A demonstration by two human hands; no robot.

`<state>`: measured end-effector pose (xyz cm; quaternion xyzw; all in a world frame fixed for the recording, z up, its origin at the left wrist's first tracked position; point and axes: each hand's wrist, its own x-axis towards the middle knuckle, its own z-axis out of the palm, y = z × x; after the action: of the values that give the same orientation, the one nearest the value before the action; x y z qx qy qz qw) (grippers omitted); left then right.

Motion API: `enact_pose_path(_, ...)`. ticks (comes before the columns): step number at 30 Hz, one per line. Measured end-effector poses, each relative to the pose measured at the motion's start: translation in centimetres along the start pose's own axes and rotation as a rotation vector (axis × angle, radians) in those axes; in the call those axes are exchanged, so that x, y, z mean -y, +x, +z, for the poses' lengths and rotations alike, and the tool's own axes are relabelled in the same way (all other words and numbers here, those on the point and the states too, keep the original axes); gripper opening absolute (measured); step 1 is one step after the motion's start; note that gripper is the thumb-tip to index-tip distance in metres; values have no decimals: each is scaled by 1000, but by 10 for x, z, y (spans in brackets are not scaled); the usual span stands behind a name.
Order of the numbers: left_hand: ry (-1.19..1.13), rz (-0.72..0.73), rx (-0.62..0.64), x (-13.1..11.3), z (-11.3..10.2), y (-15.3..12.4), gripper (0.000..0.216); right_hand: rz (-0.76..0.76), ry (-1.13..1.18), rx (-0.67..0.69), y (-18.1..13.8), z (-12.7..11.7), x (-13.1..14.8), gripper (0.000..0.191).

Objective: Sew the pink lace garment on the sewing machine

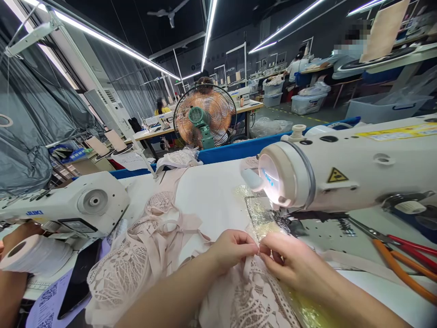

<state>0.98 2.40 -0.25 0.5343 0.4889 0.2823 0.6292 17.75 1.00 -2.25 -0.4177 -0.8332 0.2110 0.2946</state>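
Note:
A pale pink lace garment (254, 291) lies at the front of the table, partly under my hands. My left hand (234, 248) pinches a bit of its edge between thumb and forefinger. Close against it, my right hand (285, 255) is closed on the same edge, its fingertips almost meeting the left ones. The exact bit between the fingertips is hidden. Just beyond my right hand stands the sewing machine head (287, 175), its lamp lit. More lace pieces (126, 259) are heaped to the left of my left forearm.
Orange-handled scissors (396, 259) and a red-handled tool (414, 250) lie at right. At left are a second sewing machine (92, 200), a thread cone (37, 255), a phone (80, 278) and another person's arm (17, 241). A large fan (205, 116) stands beyond the table.

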Motion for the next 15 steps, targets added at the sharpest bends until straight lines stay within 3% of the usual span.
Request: enact_pose_path(15,1,7,12,0,0,0,15,43,23,-29,3,-2,6,18)
